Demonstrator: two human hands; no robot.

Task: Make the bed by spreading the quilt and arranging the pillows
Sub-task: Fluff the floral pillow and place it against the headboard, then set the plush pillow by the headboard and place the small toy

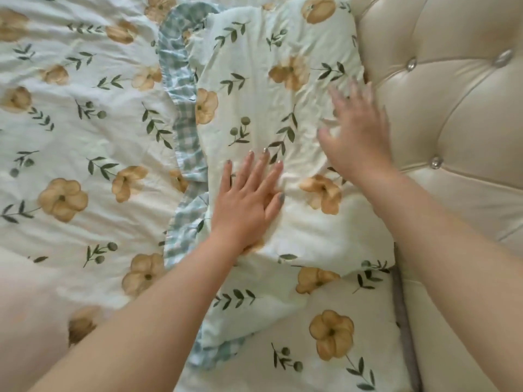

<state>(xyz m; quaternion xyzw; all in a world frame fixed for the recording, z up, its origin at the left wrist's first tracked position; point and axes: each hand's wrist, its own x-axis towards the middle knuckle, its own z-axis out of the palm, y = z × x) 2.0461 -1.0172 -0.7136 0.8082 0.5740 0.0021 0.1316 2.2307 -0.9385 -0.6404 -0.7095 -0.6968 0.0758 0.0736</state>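
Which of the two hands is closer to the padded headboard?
The right hand: it is at the edge of the pillow, just beside the headboard. The left hand rests flat nearer the checked frill.

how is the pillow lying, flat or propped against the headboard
Flat: the pillow lies face up alongside the headboard, not leaning on it, and the left hand presses open-palmed on top.

The bed's cream tufted headboard (452,108) runs down the right of the view. A floral quilt (70,137) covers the left part of the bed. 1 floral pillow (268,80) with a blue gingham frill (184,131) lies just beside the headboard, and its frill meets the quilt. More floral fabric (331,372) lies nearer the camera.
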